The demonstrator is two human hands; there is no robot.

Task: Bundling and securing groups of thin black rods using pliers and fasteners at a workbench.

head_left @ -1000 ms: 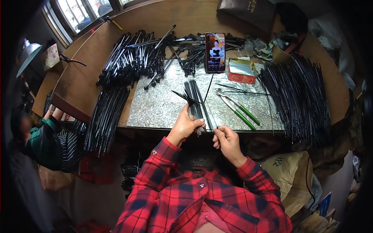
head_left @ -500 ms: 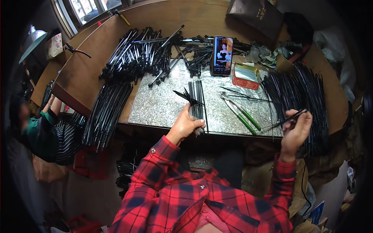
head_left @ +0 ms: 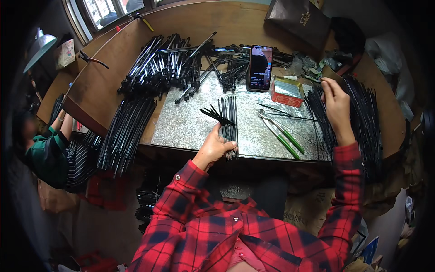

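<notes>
My left hand [head_left: 214, 146] is closed round a bundle of thin black rods [head_left: 230, 111] standing out above the metal sheet [head_left: 181, 122]. Several black rods [head_left: 212, 113] in that grip lie crosswise over the others. Farther right, my right hand [head_left: 337, 102] hovers over a thick pile of long black rods [head_left: 368, 118]. Its fingertips are pressed together near the pile's far end; whether anything is between them cannot be made out. Between both hands, pliers with green handles [head_left: 284, 137] lie on the sheet, beside a few loose black rods [head_left: 287, 112].
A phone [head_left: 259, 68] stands upright at the back, beside a red box [head_left: 287, 93] of thin sticks. Black-ended rods [head_left: 156, 63] are heaped at the back left, above another rod pile [head_left: 124, 131]. A person [head_left: 50, 154] sits beyond the wooden partition [head_left: 97, 86].
My right hand has moved away from the table's front edge to the far end of the right pile. The black rods it held no longer show. My left hand keeps its bundle.
</notes>
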